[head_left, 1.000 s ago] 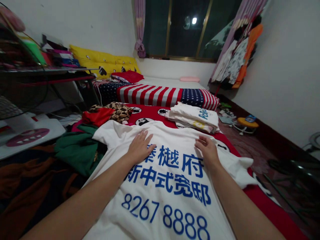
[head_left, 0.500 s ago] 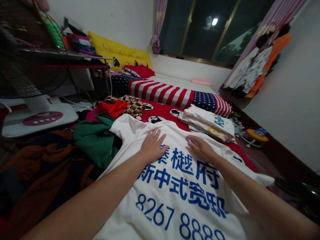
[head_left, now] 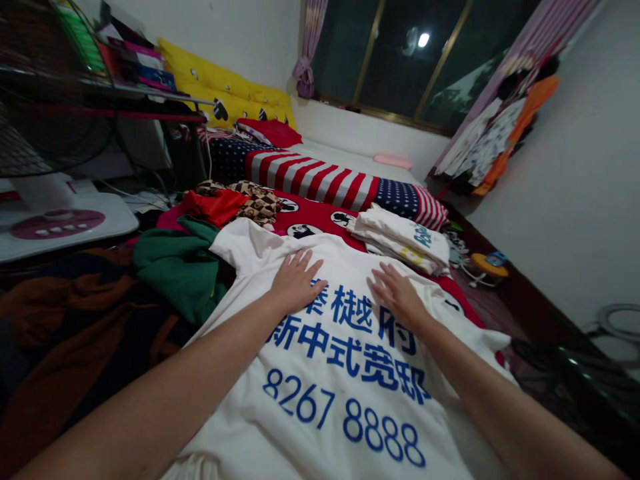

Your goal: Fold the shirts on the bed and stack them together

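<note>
A white T-shirt point(head_left: 320, 427) with blue characters and digits lies spread flat on a red bed cover point(head_left: 320, 217). My left hand point(head_left: 295, 283) rests palm down on its upper part, fingers stretched out. My right hand point(head_left: 397, 293) lies flat beside it, a little to the right, fingers also spread and touching the cloth. Neither hand holds anything. Just beyond my right hand sits a stack of folded white shirts point(head_left: 403, 237).
A heap of green point(head_left: 177, 267), red and patterned clothes lies left of the shirt, with dark and orange cloth nearer me. A fan base point(head_left: 60, 223) stands at left. A flag-patterned blanket point(head_left: 325, 180) and yellow pillows point(head_left: 225, 97) lie further back. Clothes hang at right.
My right hand has slid left across the shirt towards my left hand, flattening out. The view has shifted and tilted slightly. My left hand stays pressed in the same place.
</note>
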The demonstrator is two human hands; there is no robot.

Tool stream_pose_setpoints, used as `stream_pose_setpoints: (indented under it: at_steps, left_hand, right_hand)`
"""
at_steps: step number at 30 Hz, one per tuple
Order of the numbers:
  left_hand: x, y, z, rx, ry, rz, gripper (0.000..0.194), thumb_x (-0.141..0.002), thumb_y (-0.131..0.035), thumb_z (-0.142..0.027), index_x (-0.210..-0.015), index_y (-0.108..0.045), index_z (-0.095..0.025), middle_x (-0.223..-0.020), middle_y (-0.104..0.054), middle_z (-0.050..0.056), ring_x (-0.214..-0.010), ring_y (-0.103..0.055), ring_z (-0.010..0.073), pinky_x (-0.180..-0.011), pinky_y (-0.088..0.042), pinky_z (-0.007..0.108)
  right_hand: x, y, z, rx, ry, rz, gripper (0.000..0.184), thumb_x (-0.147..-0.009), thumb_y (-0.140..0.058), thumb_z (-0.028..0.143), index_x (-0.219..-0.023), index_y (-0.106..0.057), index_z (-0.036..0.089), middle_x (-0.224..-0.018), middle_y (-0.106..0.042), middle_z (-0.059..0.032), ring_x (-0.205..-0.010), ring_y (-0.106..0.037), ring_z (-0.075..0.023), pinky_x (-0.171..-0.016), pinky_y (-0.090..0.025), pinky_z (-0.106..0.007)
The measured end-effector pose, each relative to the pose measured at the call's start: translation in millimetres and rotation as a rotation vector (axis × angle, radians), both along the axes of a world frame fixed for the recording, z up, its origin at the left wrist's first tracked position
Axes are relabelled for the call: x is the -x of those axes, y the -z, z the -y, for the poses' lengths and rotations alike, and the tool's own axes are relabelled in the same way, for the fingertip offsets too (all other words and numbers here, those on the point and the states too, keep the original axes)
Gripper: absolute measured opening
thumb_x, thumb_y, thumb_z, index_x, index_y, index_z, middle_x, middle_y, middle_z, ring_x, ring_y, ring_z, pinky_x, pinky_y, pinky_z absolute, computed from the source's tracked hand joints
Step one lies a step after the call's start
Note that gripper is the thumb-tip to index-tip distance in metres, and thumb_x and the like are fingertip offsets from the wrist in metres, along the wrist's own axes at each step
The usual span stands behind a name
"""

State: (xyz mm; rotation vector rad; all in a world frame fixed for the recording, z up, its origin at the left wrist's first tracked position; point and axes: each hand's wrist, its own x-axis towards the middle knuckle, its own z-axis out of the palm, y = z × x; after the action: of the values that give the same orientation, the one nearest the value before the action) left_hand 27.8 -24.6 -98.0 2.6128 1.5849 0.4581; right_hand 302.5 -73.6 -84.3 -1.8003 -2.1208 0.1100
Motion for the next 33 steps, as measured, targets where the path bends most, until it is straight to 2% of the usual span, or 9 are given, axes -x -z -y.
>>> stream_pose_setpoints:
  at_steps: [3,6,8,11,13,15,20,28,33]
  left_hand:
    - [-0.2,-0.6,0.3,0.0,0.007,-0.014,0.061,-0.092,-0.033,-0.056,-0.144,-0.039,-0.024,-0.155,-0.027,0.009,-0.143,-0.019,0.0296,-0.115,-0.013,0.049]
    - [-0.2,-1.5,0.7,-0.004,0.018,-0.03,0.061,-0.093,-0.032,-0.055,-0.144,-0.038,-0.022,-0.154,-0.026,0.012,-0.143,-0.018,0.0305,-0.114,-0.013,0.049]
    - [-0.2,-2.0,1.1,-0.006,0.017,-0.034,0.061,-0.093,-0.032,-0.054,-0.144,-0.038,-0.022,-0.154,-0.026,0.012,-0.143,-0.018,0.0306,-0.114,-0.013,0.049]
    - [-0.2,-2.2,1.3,-0.006,0.011,-0.034,0.061,-0.093,-0.033,-0.054,-0.144,-0.039,-0.022,-0.154,-0.027,0.011,-0.143,-0.019,0.0304,-0.114,-0.013,0.049]
    - [-0.2,-2.2,1.0,-0.013,0.012,-0.034,0.061,-0.093,-0.033,-0.054,-0.144,-0.039,-0.022,-0.154,-0.027,0.012,-0.143,-0.02,0.0306,-0.114,-0.014,0.049]
    - [0.0,-2.2,0.4,-0.016,0.013,-0.038,0.061,-0.093,-0.033,-0.054,-0.144,-0.04,-0.022,-0.154,-0.028,0.012,-0.143,-0.02,0.0308,-0.114,-0.015,0.05]
    - [0.3,-2.4,-0.2,-0.009,0.01,-0.055,0.061,-0.093,-0.033,-0.054,-0.144,-0.039,-0.022,-0.154,-0.028,0.011,-0.143,-0.021,0.0303,-0.114,-0.015,0.049]
    - [-0.2,-0.2,-0.3,-0.028,0.009,-0.058,0.061,-0.093,-0.032,-0.055,-0.144,-0.038,-0.023,-0.154,-0.027,0.011,-0.143,-0.02,0.0299,-0.115,-0.015,0.048]
    - [0.2,-1.6,0.6,-0.026,0.008,-0.058,0.061,-0.093,-0.032,-0.055,-0.144,-0.039,-0.023,-0.154,-0.028,0.012,-0.143,-0.02,0.0296,-0.115,-0.015,0.048]
  right_hand:
    - [8.8,-5.3,41.5,0.112,-0.126,0.026,0.056,-0.089,-0.047,0.051,-0.141,-0.044,0.029,-0.154,-0.029,-0.0073,-0.142,-0.023,-0.0297,-0.11,-0.022,-0.059]
    - [-8.9,-24.9,59.1,0.183,-0.14,-0.075,0.045,-0.085,-0.053,0.047,-0.124,-0.062,0.026,-0.141,-0.05,-0.0082,-0.129,-0.047,-0.0276,-0.105,-0.039,-0.045]
    - [-36.7,-41.1,59.9,0.151,-0.027,-0.124,0.033,-0.083,-0.054,0.043,-0.102,-0.072,0.024,-0.116,-0.068,-0.0079,-0.107,-0.064,-0.0257,-0.091,-0.05,-0.039]
    - [-87.7,-55.3,57.3,-0.029,0.264,-0.022,0.023,-0.076,-0.056,0.033,-0.085,-0.074,0.021,-0.087,-0.074,-0.0067,-0.08,-0.069,-0.0249,-0.071,-0.053,-0.035]
    - [-114.5,-53.8,57.4,-0.09,0.401,0.077,0.018,-0.071,-0.057,0.026,-0.078,-0.073,0.022,-0.079,-0.074,-0.0056,-0.072,-0.067,-0.0239,-0.066,-0.05,-0.034]
    - [-127.9,-45.9,59.2,-0.045,0.449,0.125,0.016,-0.069,-0.058,0.025,-0.074,-0.073,0.023,-0.076,-0.073,-0.0041,-0.07,-0.066,-0.0224,-0.062,-0.047,-0.031]
    - [-118.6,-27.9,62.2,0.068,0.463,0.23,0.016,-0.072,-0.058,0.031,-0.077,-0.072,0.023,-0.081,-0.073,-0.004,-0.074,-0.066,-0.0212,-0.057,-0.04,-0.027]
    - [-136.0,-42.4,75.9,0.079,0.735,0.314,0.025,-0.074,-0.05,0.035,-0.082,-0.071,0.023,-0.086,-0.071,-0.0077,-0.078,-0.065,-0.0245,-0.054,-0.036,-0.028]
    - [-152.3,-44.8,81.2,0.255,0.774,0.354,0.023,-0.073,-0.051,0.035,-0.075,-0.07,0.022,-0.085,-0.07,-0.0119,-0.078,-0.065,-0.0294,-0.054,-0.038,-0.031]
